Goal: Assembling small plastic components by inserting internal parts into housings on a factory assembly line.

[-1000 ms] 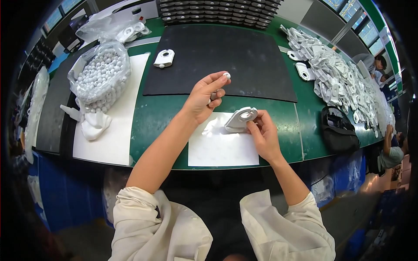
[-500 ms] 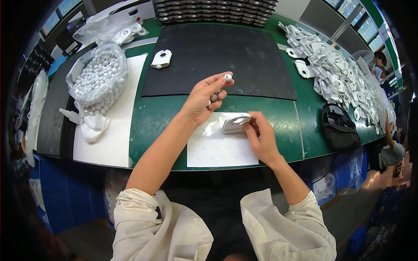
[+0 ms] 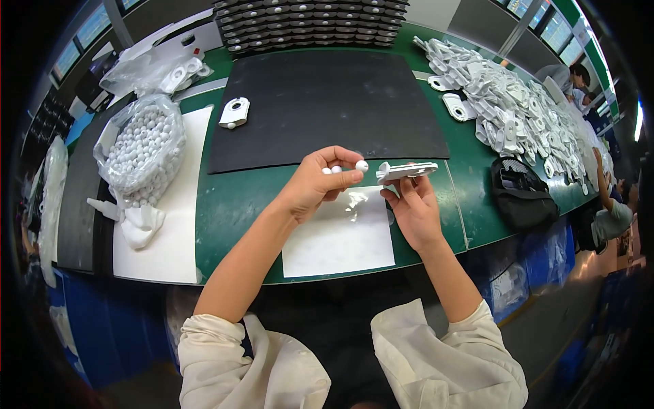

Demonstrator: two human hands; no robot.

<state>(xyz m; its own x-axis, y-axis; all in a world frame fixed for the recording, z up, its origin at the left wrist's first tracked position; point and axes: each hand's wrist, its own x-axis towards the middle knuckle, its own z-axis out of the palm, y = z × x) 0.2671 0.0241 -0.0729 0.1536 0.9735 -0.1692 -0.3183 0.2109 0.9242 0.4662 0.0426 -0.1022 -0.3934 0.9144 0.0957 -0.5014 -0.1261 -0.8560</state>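
My left hand (image 3: 315,184) pinches a small white ball (image 3: 362,165) at its fingertips, with another white ball (image 3: 335,170) tucked between the fingers. My right hand (image 3: 414,210) holds a flat white plastic part (image 3: 406,170) edge-on, just right of the ball, a short gap apart. Both hands hover above a white sheet of paper (image 3: 338,235) on the green table (image 3: 238,198). A small clear scrap (image 3: 354,200) lies on that sheet.
A clear bag of white balls (image 3: 142,146) sits at left on a white sheet. A black mat (image 3: 320,102) carries one white part (image 3: 234,112). A heap of white parts (image 3: 511,116) lies right, stacked black trays (image 3: 306,20) behind, a black bag (image 3: 521,191) nearby. Another person (image 3: 613,204) is at right.
My right hand lifted the white part off the sheet and turned it edge-on. My left hand brought the ball down toward it.
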